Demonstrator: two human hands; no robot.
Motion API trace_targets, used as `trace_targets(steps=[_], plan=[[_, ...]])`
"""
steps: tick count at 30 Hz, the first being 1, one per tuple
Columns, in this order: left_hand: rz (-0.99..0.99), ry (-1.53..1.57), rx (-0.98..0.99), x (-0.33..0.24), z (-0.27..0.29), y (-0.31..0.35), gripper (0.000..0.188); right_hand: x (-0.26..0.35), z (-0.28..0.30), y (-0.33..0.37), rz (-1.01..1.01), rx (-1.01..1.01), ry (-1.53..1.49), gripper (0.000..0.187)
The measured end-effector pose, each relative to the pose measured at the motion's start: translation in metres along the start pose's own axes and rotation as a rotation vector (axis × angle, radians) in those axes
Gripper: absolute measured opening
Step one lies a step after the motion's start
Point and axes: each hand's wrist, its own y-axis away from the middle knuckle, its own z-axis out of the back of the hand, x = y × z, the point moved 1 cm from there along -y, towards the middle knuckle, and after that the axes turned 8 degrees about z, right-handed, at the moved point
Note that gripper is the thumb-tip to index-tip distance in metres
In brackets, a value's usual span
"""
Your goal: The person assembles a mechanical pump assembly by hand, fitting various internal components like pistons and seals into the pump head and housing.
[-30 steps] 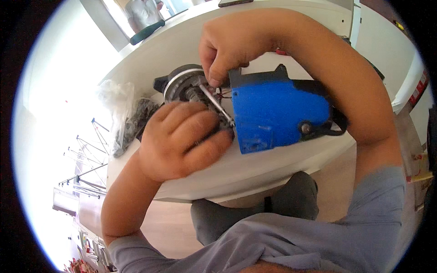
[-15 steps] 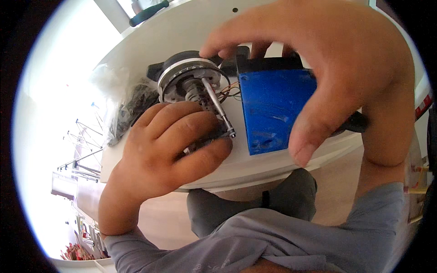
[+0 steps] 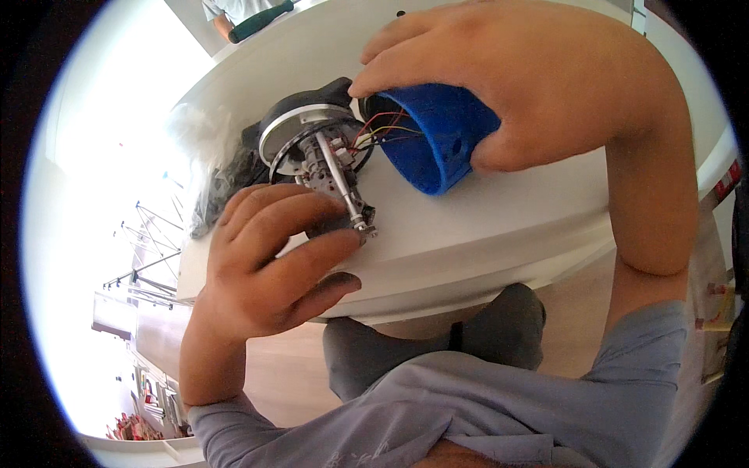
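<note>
A round mechanical assembly (image 3: 335, 168) with a metal rod, a silver ring and a black base lies tilted on the table, its rod pointing toward me. My left hand (image 3: 261, 261) has its fingers curled round the near end of this assembly, with the thumb standing apart; the fingertips are partly hidden. A blue cup-shaped housing (image 3: 429, 144) hangs in my right hand (image 3: 546, 93), whose thumb and fingers span its outside. The open mouth of the housing faces the assembly. Thin red, yellow and dark wires (image 3: 382, 131) run between the two.
A clear plastic bag (image 3: 207, 175) with dark contents lies left of the assembly on the white table (image 3: 499, 210). A dark green elongated object (image 3: 261, 21) is at the far left edge, beside a person's arm (image 3: 224, 27). My legs (image 3: 437, 343) are below the near edge.
My right hand has tipped the blue housing and moved it away from me, so its open mouth and the wires show. The assembly has shifted slightly left, and my left thumb has come into view.
</note>
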Motion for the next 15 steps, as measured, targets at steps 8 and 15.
trace_targets(steps=[8,15], plan=[[0.143,0.0,-0.27,0.057,0.013,-0.019,0.069,0.015,-0.009,-0.02,0.009,-0.125,-0.068,0.031],[0.382,0.552,-0.017,0.084,-0.009,-0.037,0.036,0.012,-0.015,-0.043,0.133,-0.23,-0.063,0.02]])
